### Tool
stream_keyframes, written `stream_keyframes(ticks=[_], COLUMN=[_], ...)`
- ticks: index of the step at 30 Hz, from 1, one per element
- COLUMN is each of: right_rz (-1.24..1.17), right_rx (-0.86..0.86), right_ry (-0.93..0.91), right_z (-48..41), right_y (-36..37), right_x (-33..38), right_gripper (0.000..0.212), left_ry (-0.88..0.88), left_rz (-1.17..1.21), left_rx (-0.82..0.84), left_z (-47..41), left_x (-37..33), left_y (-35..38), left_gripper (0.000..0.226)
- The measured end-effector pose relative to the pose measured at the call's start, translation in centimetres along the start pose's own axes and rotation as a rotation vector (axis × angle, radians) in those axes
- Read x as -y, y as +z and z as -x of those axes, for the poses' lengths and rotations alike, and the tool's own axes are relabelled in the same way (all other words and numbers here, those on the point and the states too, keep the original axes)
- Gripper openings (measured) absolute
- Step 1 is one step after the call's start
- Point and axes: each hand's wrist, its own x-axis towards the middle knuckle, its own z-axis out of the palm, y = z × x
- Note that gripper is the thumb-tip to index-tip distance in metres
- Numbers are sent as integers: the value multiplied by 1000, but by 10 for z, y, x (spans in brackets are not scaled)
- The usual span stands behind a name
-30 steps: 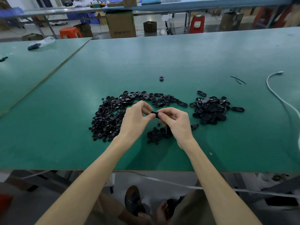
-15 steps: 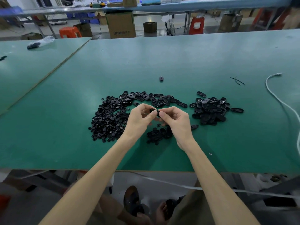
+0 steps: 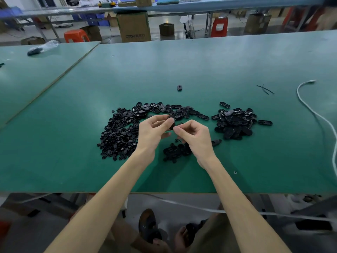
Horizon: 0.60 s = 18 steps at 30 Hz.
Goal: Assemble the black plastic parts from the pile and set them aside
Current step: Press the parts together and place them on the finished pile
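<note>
Far left on the green bench (image 3: 182, 66) sits a big pile of small round parts (image 3: 118, 136), w/ an arc of oval shells (image 3: 164, 109) curving off its top edge; both look like unprocessed stock, so plenty is left to do. Just right of that pile, the left hand (image 3: 153, 130) is raised above the bench, thumb & fingers pinching one black oval part (image 3: 171, 122) held on edge. The right hand (image 3: 195, 137) meets it from the other side, fingers curled, tips pinching at the part's lower end; whether a small insert sits btwn them can't be told. Probably mid-assembly on one unit, not yet set down. Under the hands lies a small heap (image 3: 175, 152) of black pieces, status unclear. Further right, well apart, is a separate pile of ovals (image 3: 235, 121), likely the finished set-aside lot, approx. a minority vs. the stock. A white cable (image 3: 310, 110) runs along the far right.
</note>
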Motion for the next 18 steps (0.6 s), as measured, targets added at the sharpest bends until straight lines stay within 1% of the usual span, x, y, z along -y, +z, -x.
stream_keyframes(ticks=[4,9,15,18], right_rz=[-42,-66,-65,-68], right_rx=[-54,-61,-75,-73], right_ry=[-17,-34,-33,-38], right_z=[-1,-2,-2,-2], right_y=[-1,-1,-2,-2], right_x=[0,-2,-3,-3], right_gripper=[12,3,5,6], left_ry=[31,68,89,78], left_rz=[1,-137,-183,-191], left_rx=[57,175,227,225], left_z=[0,1,2,3], left_x=[-3,-2,-2,-2], left_y=[-2,-3,-8,-9], left_gripper=[15,19,24,24])
